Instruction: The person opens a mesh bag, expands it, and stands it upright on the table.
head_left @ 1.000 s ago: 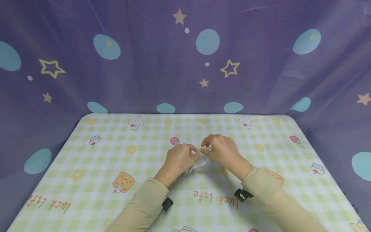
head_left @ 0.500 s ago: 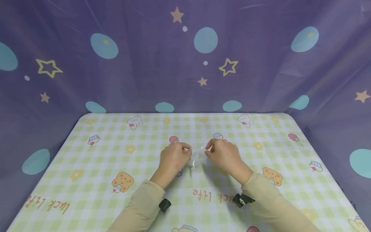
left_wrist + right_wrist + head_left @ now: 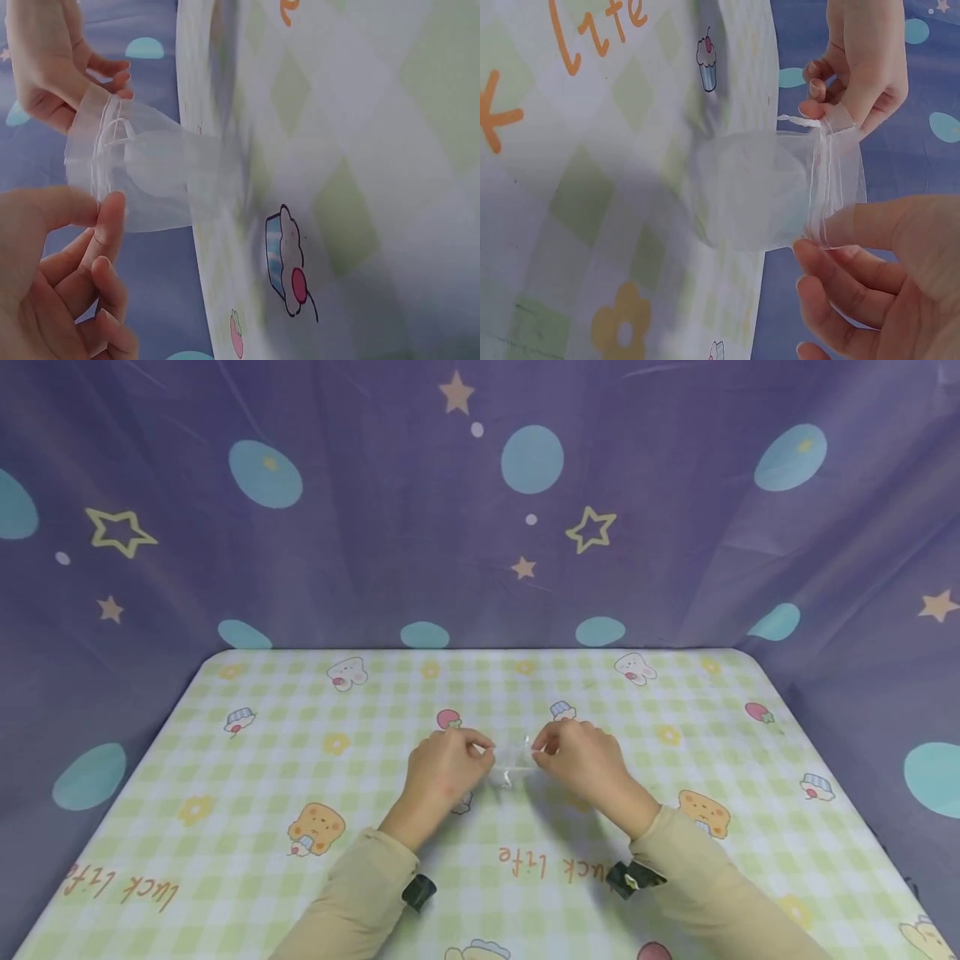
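A small sheer white drawstring bag point(image 3: 512, 767) hangs just over the table between my two hands. With thumb and index finger, my left hand point(image 3: 448, 768) pinches one side of its gathered top edge. My right hand point(image 3: 585, 762) pinches the opposite side in the same way. Close up in the left wrist view, the see-through bag point(image 3: 161, 176) has its stitched top band stretched between the hands. A short white ribbon end point(image 3: 799, 120) sticks out beside the left hand in the right wrist view. What the bag holds, if anything, I cannot tell.
Under the hands lies a table point(image 3: 300, 760) with a green-and-white checked cloth printed with cartoon figures and lettering. A purple curtain point(image 3: 360, 527) with stars and blue dots surrounds its back and sides. Black straps sit at both sleeve cuffs.
My hands have moved apart from nearly touching, and the bag's top is now spread between them. The right hand has come down slightly. Over the last half second, little has moved.
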A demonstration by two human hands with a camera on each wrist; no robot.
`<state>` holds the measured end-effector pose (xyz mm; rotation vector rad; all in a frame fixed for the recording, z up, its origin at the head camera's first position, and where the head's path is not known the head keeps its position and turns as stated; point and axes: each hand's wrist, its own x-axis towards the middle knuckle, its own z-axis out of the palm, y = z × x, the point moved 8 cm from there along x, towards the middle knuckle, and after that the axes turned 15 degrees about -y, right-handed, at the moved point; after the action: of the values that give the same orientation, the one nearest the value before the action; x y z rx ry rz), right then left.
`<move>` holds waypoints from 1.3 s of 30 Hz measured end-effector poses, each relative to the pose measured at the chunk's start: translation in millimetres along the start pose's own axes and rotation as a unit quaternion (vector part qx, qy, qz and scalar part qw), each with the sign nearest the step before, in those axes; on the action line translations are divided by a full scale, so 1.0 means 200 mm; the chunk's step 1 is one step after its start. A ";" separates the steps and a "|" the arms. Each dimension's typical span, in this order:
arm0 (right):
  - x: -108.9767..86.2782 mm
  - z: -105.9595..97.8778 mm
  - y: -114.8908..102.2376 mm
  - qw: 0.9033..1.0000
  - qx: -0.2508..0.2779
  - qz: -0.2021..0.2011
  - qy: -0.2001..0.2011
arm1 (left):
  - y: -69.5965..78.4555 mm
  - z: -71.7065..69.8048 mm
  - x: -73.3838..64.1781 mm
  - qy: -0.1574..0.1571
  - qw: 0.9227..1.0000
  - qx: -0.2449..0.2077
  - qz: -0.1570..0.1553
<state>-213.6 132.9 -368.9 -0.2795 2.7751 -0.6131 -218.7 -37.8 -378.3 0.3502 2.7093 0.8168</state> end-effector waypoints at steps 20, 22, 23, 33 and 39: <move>-0.02 -0.05 -0.03 0.998 0.004 -0.039 0.051 | 0.01 0.00 0.04 -0.033 0.998 -0.050 0.026; -0.02 -0.05 -0.03 0.997 0.009 -0.046 0.063 | 0.02 0.00 0.05 -0.029 0.998 -0.054 0.029; -0.02 -0.05 -0.03 0.997 0.011 -0.048 0.068 | 0.02 0.00 0.05 -0.028 0.997 -0.059 0.030; -0.03 -0.08 -0.02 0.994 0.013 -0.052 0.097 | 0.04 -0.01 0.05 -0.014 0.997 -0.073 0.031; -0.03 -0.09 -0.01 0.993 0.013 -0.059 0.104 | 0.02 -0.02 0.05 0.008 0.997 -0.071 0.038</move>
<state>-213.9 139.3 -351.4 -0.3980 2.9626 -0.7462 -228.6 -32.9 -374.9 0.4174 2.6471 1.0306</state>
